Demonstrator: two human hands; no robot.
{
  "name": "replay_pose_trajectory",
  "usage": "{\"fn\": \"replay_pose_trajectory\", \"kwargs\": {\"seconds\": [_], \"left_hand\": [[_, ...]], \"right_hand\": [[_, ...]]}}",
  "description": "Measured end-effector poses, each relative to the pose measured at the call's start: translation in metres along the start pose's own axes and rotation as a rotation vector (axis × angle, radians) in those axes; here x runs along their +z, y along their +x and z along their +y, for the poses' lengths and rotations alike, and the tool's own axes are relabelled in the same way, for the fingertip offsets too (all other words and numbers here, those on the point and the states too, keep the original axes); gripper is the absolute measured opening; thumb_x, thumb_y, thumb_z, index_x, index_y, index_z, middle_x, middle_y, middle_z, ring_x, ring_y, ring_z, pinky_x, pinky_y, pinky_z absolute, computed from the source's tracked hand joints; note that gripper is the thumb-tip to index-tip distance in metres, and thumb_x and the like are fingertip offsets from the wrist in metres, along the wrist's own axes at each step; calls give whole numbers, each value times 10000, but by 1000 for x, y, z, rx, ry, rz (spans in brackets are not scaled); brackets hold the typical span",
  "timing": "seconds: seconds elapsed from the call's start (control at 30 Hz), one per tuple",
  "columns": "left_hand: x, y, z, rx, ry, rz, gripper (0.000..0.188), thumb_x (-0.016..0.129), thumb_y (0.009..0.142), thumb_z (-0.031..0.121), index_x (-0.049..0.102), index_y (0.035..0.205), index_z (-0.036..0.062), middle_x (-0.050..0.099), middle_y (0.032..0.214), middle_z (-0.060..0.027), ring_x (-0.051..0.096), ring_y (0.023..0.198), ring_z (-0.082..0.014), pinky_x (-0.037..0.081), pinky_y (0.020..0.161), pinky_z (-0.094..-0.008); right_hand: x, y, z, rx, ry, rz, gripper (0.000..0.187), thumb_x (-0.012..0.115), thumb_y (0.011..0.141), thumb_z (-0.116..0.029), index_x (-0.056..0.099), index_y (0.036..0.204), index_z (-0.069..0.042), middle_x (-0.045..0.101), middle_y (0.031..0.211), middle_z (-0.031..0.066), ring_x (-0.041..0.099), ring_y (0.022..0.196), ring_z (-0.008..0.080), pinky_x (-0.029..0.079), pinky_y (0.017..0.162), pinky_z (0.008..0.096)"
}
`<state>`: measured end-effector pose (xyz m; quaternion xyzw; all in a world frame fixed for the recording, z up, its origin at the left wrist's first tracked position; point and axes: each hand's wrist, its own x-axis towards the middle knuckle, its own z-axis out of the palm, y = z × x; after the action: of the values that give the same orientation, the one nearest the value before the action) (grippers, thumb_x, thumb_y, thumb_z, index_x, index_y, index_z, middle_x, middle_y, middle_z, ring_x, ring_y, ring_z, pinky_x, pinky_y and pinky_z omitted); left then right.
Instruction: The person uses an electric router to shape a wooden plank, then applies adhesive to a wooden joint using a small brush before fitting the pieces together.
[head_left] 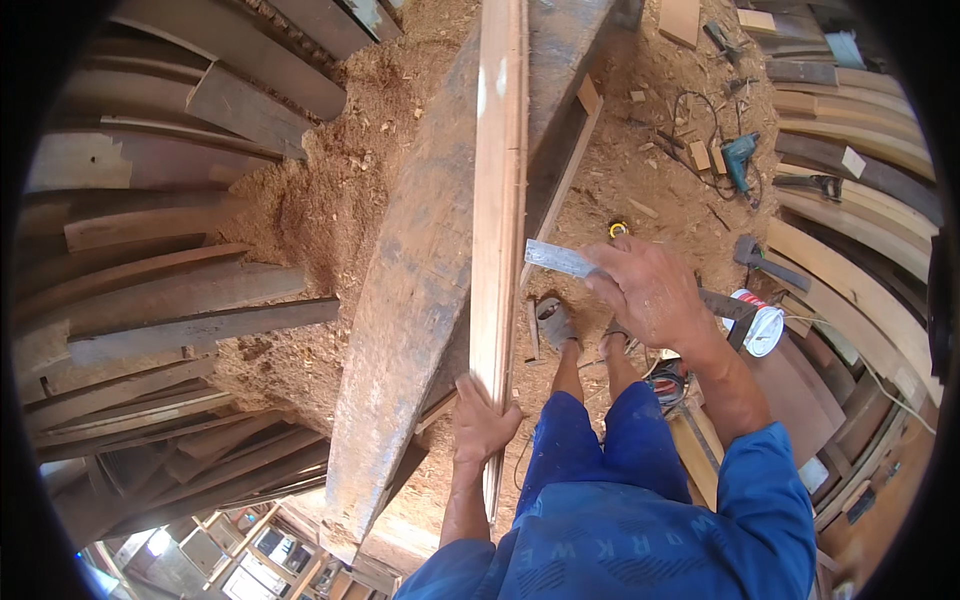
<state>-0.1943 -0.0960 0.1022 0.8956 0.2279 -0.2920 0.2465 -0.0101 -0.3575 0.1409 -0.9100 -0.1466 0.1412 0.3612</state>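
Your right hand [652, 292] pinches a flat metal blade [558, 258] between thumb and fingers, its free end next to the right edge of the long wooden strip [497, 220] (I cannot tell whether they touch). The strip lies lengthwise before you over a worn, thick board [405, 280]. Your left hand [484, 422] lies over the strip's near part, thumb parted from the fingers; I cannot tell whether it grips. A teal drill [739, 158] lies on the floor [620, 165] to your right.

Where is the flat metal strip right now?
In the head view, the flat metal strip is in the person's right hand, just right of the picture's centre; its free end points left, close to the long wooden board.
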Motion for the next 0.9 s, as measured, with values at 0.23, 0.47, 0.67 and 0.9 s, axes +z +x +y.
{"fn": "replay_pose_trajectory", "kwargs": {"seconds": [0.23,0.47,0.67,0.9], "left_hand": [[9,5,-15,25,113,81,800,733,715,269,311,1294,-87,536,1124,-348,567,1035,-506,456,910,-554],[-5,8,-5,-17,93,37,797,733,718,271,311,1284,-98,536,1114,-343,560,1042,-502,450,915,-552],[-4,9,-10,36,46,49,772,748,717,260,332,1256,-104,534,1091,-345,556,1034,-506,444,917,-552],[-2,7,-10,10,55,38,836,767,733,270,279,1315,-78,485,1137,-309,529,1078,-495,426,926,-546]], "right_hand": [[2,21,-11,0,-141,-170,293,638,860,-243,647,1129,-126,646,832,189,643,796,401,511,693,511],[5,37,-13,11,-150,-267,298,630,866,-228,646,1147,-132,661,875,189,640,874,407,503,763,511],[4,37,-17,72,-171,-267,293,633,871,-221,642,1150,-130,661,919,190,635,920,399,496,775,516],[3,37,-17,83,-170,-276,274,647,871,-219,643,1129,-125,651,887,201,639,883,404,489,747,526]]}}
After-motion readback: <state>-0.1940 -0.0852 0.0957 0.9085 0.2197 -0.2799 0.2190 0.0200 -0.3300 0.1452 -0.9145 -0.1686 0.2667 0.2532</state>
